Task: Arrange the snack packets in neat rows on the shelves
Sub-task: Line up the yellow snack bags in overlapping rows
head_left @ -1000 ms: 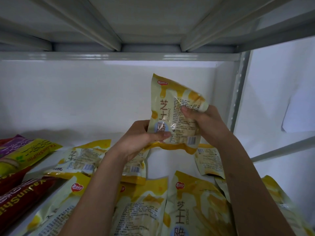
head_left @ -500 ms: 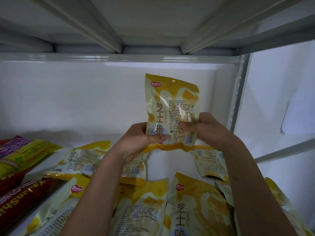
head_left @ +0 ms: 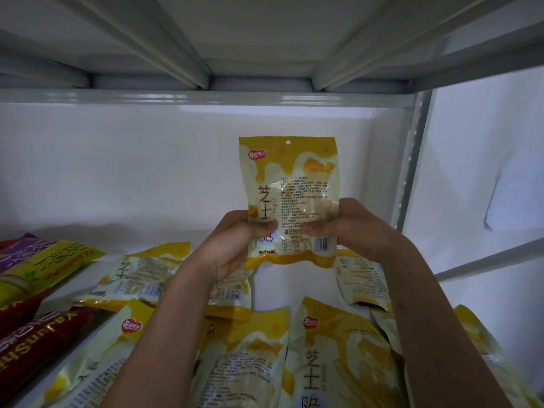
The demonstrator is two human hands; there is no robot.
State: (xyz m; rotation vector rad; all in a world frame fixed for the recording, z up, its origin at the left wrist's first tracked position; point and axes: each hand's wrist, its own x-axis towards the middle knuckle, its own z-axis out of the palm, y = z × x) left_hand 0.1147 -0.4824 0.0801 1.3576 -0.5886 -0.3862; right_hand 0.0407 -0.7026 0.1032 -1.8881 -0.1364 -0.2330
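2 hands, left hand [head_left: 235, 245] and right hand [head_left: 350, 228], fingers curled, pinching yellow packet [head_left: 290, 184] upright above shelf [head_left: 294, 278], near back wall [head_left: 147, 172]. Likely to topple forward onto loose packets [head_left: 338, 357] below if released unsupported.

left hand [head_left: 235, 245]: raised, thumb forward, grip closed | right hand [head_left: 350, 228]: raised, level with left, grip closed

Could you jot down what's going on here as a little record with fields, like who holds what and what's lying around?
held item: yellow snack packet, upright, above the shelf
left hand: grips the packet's lower left edge
right hand: grips its lower right edge
on the shelf: more yellow packets lying flat, overlapping, not in rows
far left: red, yellow-green and purple wrapped packs
above: underside of next shelf
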